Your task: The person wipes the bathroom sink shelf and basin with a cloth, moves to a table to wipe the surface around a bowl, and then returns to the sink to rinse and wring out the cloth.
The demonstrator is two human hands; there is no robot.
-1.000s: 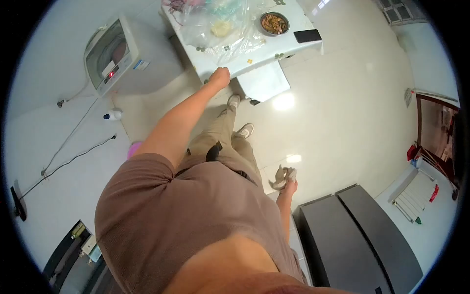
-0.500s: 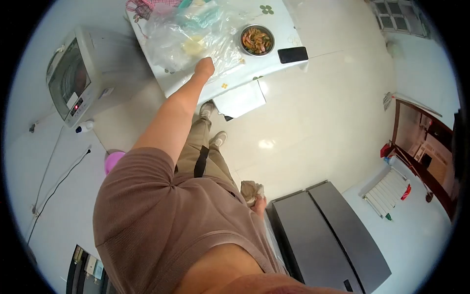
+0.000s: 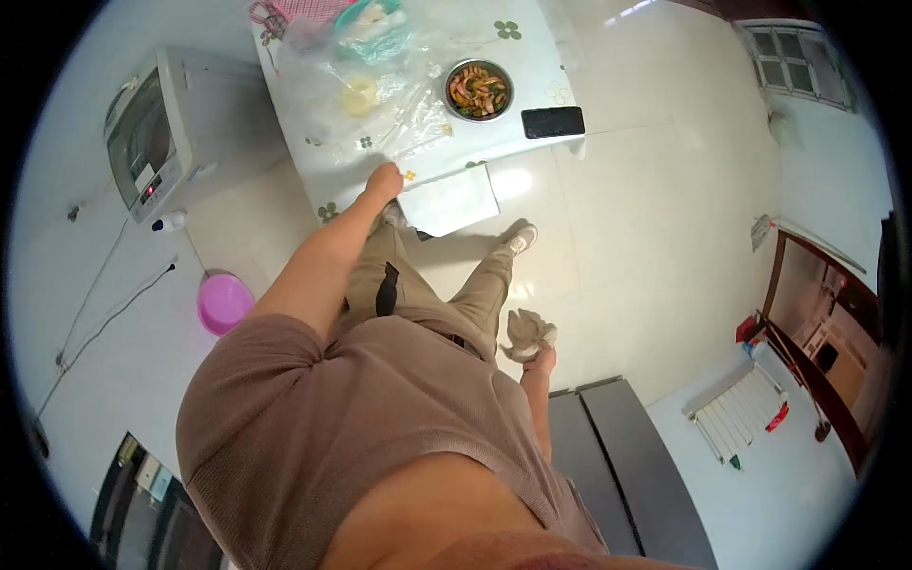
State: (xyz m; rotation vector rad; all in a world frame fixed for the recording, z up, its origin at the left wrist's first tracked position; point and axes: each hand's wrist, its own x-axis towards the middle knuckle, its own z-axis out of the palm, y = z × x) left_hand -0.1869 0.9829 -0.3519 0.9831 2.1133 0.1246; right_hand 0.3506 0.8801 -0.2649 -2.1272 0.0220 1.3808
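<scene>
My left hand (image 3: 384, 180) is closed at the near edge of the table (image 3: 361, 166); whatever its fingers may hold is hidden. Just beyond it lies crumpled clear plastic (image 3: 404, 104) spread over the tabletop. To the right of the plastic stands a metal bowl (image 3: 480, 120) of cooked food pieces, with a black phone (image 3: 553, 122) beside it. Down at my right side, my right hand (image 3: 541, 359) is closed around a bunched brownish cloth (image 3: 524, 334), which hangs above the floor.
White paper or board (image 3: 451, 202) juts out below the table edge. A teal bag (image 3: 372, 40) sits at the back. At left are a washing machine (image 3: 142, 142), a white bottle (image 3: 171, 221) and a pink basin (image 3: 225, 304). A grey fridge (image 3: 627, 456) stands at my right.
My left hand has drawn back from the plastic to the table's edge. My right hand and the cloth have swung forward, away from the fridge. One foot has stepped out to the right.
</scene>
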